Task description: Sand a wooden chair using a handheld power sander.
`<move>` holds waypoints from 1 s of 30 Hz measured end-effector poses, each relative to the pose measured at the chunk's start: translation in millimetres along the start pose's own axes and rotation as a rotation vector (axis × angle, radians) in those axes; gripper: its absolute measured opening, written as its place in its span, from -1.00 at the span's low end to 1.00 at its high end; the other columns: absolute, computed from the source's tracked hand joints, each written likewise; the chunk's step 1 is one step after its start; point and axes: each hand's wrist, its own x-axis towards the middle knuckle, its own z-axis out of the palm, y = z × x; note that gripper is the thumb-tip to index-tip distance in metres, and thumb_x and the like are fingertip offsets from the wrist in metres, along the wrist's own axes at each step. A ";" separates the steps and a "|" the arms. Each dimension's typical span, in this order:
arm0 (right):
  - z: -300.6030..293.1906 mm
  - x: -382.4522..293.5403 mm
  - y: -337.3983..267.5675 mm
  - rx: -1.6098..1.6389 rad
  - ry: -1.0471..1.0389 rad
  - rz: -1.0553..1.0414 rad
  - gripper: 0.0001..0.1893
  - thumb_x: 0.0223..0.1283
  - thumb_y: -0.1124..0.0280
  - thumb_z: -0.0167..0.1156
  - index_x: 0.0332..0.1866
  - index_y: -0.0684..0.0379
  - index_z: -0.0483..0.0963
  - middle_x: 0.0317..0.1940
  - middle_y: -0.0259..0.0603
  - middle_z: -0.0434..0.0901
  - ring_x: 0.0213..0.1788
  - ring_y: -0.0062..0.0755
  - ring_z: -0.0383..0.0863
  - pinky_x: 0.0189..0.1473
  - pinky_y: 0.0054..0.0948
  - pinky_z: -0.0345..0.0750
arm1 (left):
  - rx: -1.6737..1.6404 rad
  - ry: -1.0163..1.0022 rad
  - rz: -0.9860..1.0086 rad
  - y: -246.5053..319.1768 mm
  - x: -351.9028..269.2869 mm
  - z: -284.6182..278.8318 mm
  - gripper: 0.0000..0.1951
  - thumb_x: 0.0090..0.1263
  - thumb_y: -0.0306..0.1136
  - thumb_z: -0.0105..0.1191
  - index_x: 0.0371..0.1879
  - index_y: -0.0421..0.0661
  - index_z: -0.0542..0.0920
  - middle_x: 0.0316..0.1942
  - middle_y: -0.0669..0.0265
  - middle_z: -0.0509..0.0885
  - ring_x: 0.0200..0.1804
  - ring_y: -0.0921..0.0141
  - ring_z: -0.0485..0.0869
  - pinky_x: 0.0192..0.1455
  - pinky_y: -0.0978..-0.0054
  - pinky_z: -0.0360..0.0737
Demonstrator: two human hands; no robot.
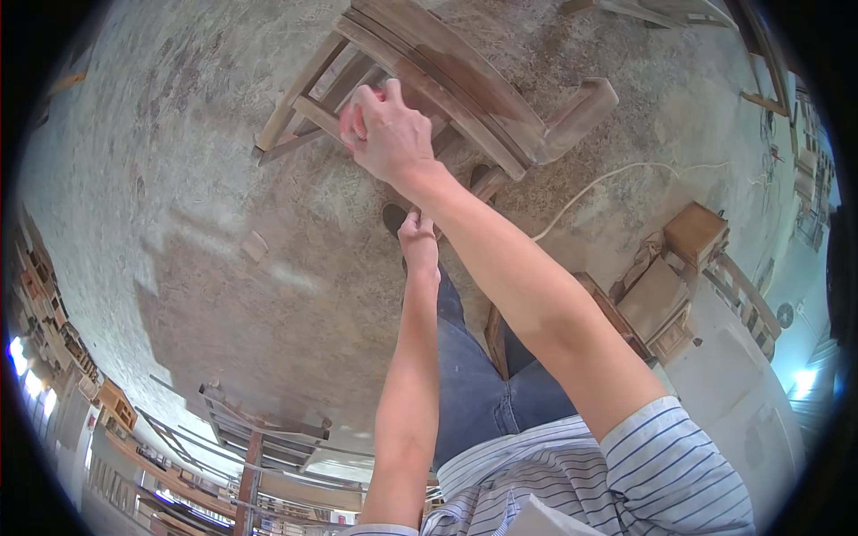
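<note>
A wooden piece of furniture, which looks like a chair frame [442,74] tipped over, lies on the floor before me. It has slats, legs and a short arm-like part [583,117] at its right end. My right hand [395,130] is over its near rail, fingers curled around a blurred pinkish-red object [353,120]; what it is cannot be made out. Lower down, my left hand [419,242] is closed around a wooden bar of the frame, mostly hidden by my right forearm. Another wooden part [496,342] shows between my legs.
A pale cord [603,177] runs across the dusty concrete floor to the right. Wooden boxes or drawers [694,231] stand at my right side. A small pale scrap [255,246] lies on the floor at left. Behind me is a metal rack [251,462].
</note>
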 end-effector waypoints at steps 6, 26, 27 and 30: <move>-9.7 -5.6 18.8 -0.030 0.042 0.011 -0.68 0.05 0.36 0.48 -0.22 -0.06 0.42 -0.15 -0.23 0.48 -0.46 -0.24 0.64 -0.47 -0.22 0.59 | 0.005 0.023 0.014 1.7 -1.7 5.8 -0.62 0.71 -0.18 0.14 0.27 -0.22 0.69 -0.14 0.40 0.73 -0.26 0.58 0.56 -0.11 0.60 0.51; -19.5 -56.3 28.9 0.053 -0.043 -0.019 -0.62 -0.01 0.36 0.51 -0.15 -0.02 0.44 -0.15 -0.17 0.44 -0.55 -0.13 0.58 -0.54 -0.19 0.57 | -0.044 0.000 0.050 -10.6 7.9 0.2 -0.70 0.68 -0.25 0.12 0.17 -0.18 0.73 -0.18 0.42 0.72 -0.23 0.60 0.56 -0.13 0.65 0.49; -25.9 -53.1 36.5 0.032 -0.002 -0.012 -0.62 -0.01 0.36 0.51 -0.15 -0.02 0.44 -0.15 -0.17 0.44 -0.55 -0.13 0.58 -0.54 -0.19 0.57 | -0.057 -0.006 0.057 -9.8 7.7 0.2 -0.71 0.68 -0.26 0.12 0.16 -0.18 0.73 -0.18 0.42 0.72 -0.23 0.60 0.56 -0.13 0.65 0.49; -35.7 -51.2 47.9 -0.013 0.081 -0.001 -0.62 0.00 0.36 0.51 -0.15 -0.02 0.44 -0.15 -0.17 0.43 -0.55 -0.12 0.57 -0.54 -0.19 0.57 | -0.087 -0.020 0.070 -8.3 4.4 0.6 -0.73 0.68 -0.28 0.10 0.13 -0.18 0.73 -0.20 0.42 0.72 -0.23 0.60 0.55 -0.14 0.66 0.48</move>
